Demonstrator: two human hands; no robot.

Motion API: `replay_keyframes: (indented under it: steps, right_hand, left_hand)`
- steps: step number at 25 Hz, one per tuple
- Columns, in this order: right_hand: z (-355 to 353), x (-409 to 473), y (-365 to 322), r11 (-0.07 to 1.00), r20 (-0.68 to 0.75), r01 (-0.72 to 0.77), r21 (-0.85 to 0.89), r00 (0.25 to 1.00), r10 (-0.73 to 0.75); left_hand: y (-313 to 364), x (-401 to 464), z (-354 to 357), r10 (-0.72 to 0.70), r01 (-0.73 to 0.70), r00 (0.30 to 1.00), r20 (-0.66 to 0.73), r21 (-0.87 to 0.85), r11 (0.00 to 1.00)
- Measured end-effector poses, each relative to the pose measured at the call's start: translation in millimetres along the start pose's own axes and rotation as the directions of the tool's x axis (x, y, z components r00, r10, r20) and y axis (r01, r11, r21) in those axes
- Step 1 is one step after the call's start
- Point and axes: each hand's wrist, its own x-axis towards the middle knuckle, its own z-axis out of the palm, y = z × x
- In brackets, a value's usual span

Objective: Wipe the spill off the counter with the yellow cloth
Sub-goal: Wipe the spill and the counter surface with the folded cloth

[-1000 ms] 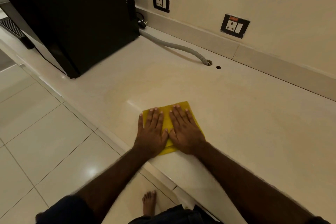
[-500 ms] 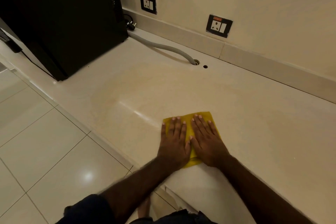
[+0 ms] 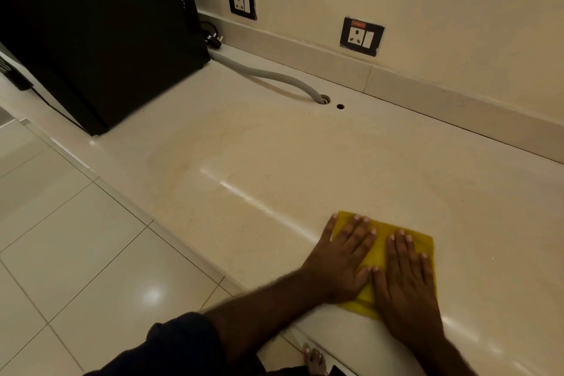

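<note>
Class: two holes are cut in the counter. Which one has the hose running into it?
The larger hole, left of the small bare hole; the grey hose enters it.

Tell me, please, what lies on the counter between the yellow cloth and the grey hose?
Nothing: in the head view the counter is bare between the yellow cloth and the grey hose, showing only faint smears and a glare streak.

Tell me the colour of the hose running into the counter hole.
Light grey, ribbed hose, seen in the head view.
</note>
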Motion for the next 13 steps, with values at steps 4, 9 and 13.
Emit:
replay_keyframes:
  steps: [4, 9, 13]
  right_hand:
    - [0, 68, -28, 0.996, 0.024, 0.087, 0.016, 0.996, -0.087]
    - [11, 162, -104, 0.962, 0.047, 0.271, 0.029, 0.961, -0.272]
    - [29, 202, -176, 0.905, 0.087, 0.424, 0.038, 0.901, -0.426]
  left_hand:
    - [-53, 12, -16, -0.115, 0.114, 0.992, -0.048, -0.018, 0.993]
    - [-144, -11, -35, -0.306, 0.312, 0.945, -0.119, 0.04, 0.949]
    - [-199, -62, -49, -0.501, 0.508, 0.861, -0.088, 0.109, 0.854]
